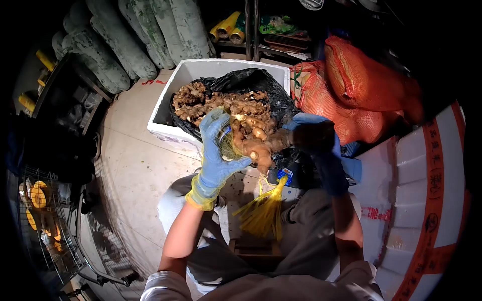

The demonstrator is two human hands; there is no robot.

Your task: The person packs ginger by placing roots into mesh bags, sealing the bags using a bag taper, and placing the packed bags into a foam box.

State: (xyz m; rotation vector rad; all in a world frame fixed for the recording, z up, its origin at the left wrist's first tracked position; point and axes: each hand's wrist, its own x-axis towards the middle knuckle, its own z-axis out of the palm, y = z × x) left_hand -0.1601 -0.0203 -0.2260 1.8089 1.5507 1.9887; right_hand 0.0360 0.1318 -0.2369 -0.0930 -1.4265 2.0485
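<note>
Both of my hands wear blue gloves. My left hand (217, 153) has its fingers spread inside a yellow mesh net (229, 143), which stretches from the fingers and bunches at the wrist. My right hand (319, 138), partly in shadow, grips a large piece of ginger (261, 149) between the hands, against the net. Behind them, a white foam box (168, 95) lined with a black plastic bag (251, 78) holds a heap of ginger (221, 104). Below the hands hangs a bundle of yellow mesh nets (265, 208) with a blue tag at its top.
Red mesh sacks (359, 80) lie right of the box. White foam boxes with red tape (416, 200) stand at the right. Long green gourds (118, 47) lean at the back left. A wire basket (47, 220) is at the lower left, and a shelf (281, 50) stands behind.
</note>
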